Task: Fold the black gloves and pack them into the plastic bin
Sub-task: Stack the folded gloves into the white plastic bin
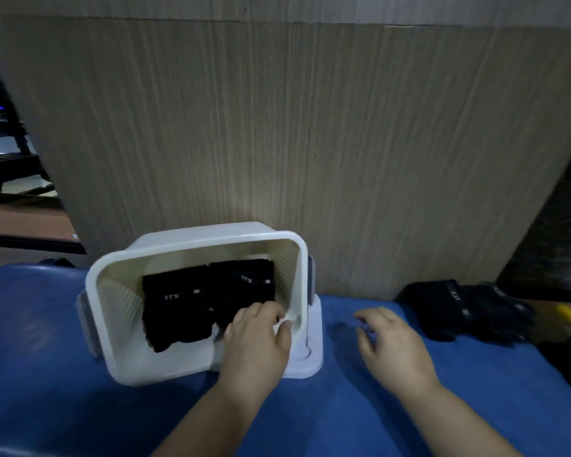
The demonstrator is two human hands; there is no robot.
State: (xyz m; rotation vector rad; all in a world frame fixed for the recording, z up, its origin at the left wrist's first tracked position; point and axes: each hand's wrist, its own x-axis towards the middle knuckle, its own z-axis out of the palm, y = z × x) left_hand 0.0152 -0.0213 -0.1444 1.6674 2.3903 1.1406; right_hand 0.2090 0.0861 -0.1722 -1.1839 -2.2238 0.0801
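Noted: left hand (pixel 257 331) on 2 gloves (pixel 178 305) in bin (pixel 211 239) (grip unclear); right hand (pixel 391 339) spread, empty. Advise pressing folds flat under it.

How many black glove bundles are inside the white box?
2. The left bundle and the right bundle lie side by side in the bin. The left hand reaches in by the right one. More may hide underneath.

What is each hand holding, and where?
Right hand: nothing. Left hand reaches into the plastic bin, fingertips on the right folded glove; grip unclear.
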